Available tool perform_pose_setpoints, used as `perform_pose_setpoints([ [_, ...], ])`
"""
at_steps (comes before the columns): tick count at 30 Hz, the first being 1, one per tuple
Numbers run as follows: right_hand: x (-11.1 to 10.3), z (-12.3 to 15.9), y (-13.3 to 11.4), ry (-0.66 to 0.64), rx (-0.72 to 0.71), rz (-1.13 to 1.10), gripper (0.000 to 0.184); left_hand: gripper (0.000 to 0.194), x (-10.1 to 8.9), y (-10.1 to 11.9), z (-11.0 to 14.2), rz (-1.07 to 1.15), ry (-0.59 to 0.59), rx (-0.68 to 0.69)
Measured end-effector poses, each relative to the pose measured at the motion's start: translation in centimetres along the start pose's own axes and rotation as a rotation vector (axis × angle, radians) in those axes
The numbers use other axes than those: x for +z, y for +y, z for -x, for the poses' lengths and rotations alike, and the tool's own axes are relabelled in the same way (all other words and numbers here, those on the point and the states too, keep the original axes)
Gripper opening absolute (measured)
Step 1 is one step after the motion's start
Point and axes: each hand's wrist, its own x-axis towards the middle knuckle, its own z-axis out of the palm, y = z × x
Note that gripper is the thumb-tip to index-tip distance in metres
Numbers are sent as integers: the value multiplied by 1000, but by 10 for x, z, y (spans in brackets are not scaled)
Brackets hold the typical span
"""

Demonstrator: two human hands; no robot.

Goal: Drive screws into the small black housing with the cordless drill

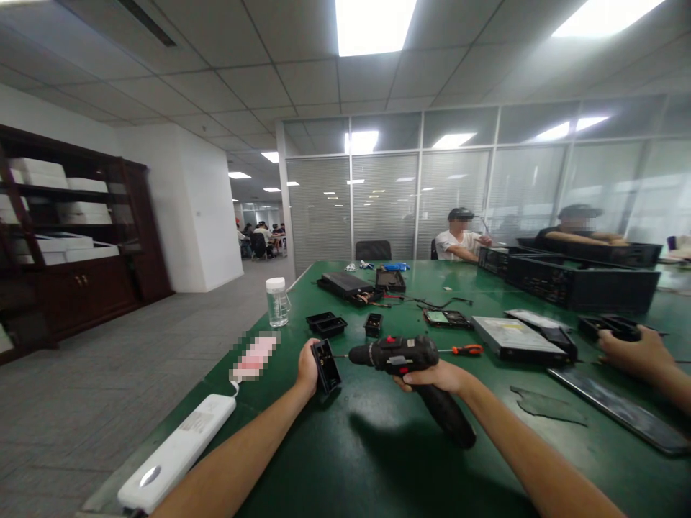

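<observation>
My left hand grips a small black plastic box by its side, its open face tilted toward the right. In my right hand is a black cordless drill, held level by its handle. The drill's thin bit points left, its tip at or very close to the box; whether they touch I cannot tell. Behind the box lie black trays and another small black box. An orange-handled screwdriver lies just beyond the drill.
On the green table stand a water bottle at left and a white power strip near the edge. Right are an optical drive, a dark flat panel and computer cases. Another person's hand holds black parts.
</observation>
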Motion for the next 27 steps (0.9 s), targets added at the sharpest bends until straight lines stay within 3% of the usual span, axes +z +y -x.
perform_pose_setpoints([
  [13,-2,0,2,45,82,108,33,27,0,2,3,70,-54,-7],
  [27,-1,0,2,-35,-32,-32,21,29,-1,1,1,46,-46,-1],
])
